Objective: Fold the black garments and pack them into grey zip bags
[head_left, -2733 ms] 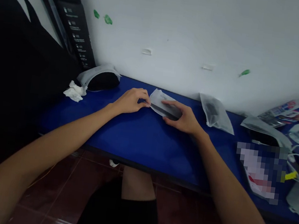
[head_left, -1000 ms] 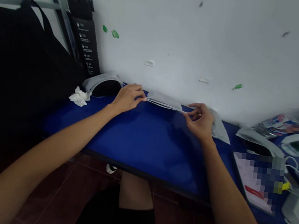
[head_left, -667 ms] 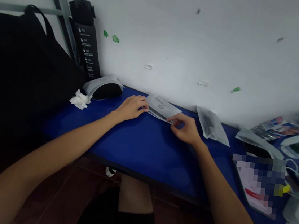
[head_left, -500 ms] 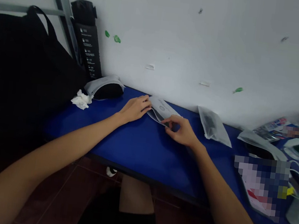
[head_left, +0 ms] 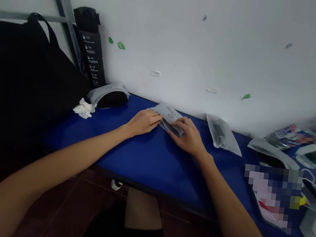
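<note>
Fingers flat on thin translucent plastic pouch

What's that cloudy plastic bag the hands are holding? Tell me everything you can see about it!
The pouch is flat, frosted, pale grey plastic with small printing and a round mark. A dark strip shows along its lower part. It lies slanted just above the blue table top, held between the left hand and right hand.

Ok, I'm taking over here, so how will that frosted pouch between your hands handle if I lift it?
The frosted plastic pouch looks floppy, its thin film creasing under the left hand and right hand. The dark item inside probably stiffens it lengthwise. It may slide a little, being glossy, but lying flat it seems unlikely to roll.
</note>
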Demonstrator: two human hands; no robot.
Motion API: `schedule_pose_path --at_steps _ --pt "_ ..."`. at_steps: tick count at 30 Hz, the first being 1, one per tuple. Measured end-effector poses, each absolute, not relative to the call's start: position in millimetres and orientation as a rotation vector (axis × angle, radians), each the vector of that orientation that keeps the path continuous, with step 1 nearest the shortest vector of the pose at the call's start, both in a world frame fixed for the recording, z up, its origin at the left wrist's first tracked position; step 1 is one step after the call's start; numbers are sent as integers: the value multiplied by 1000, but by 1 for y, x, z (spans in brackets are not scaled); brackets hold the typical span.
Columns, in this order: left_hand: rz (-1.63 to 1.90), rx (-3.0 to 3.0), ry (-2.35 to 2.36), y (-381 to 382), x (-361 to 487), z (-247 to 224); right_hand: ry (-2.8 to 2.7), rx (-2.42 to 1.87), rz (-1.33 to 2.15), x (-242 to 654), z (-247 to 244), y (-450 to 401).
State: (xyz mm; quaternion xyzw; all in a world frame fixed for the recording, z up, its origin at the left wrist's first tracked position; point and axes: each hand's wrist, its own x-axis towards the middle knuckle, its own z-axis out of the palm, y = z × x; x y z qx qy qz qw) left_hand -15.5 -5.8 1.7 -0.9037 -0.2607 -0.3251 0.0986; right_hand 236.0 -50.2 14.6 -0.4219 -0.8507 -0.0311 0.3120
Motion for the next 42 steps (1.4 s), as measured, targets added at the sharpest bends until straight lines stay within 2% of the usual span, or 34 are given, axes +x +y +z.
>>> schedule_pose_path --at_steps 6,13,19,26,33,42 --pt "-999 -2734 -683 -2 -16 -3 -2237 -1059 -73 237 15 -45" --pt "-1086 -2781 -546 -6 -14 1 -2148 -810 186 224 24 -56" --pt "-937 -2888 -626 -19 -9 11 -2058 -764 242 216 32 -65" --pt "-680 -2869 -913 -15 -7 6 -2113 -868 423 214 30 -68" --pt "-645 -2862 -790 -14 -5 9 -2157 -1086 668 217 9 -53" --pt "-711 -2830 -536 -15 -9 6 -2185 -1237 684 225 6 -46"
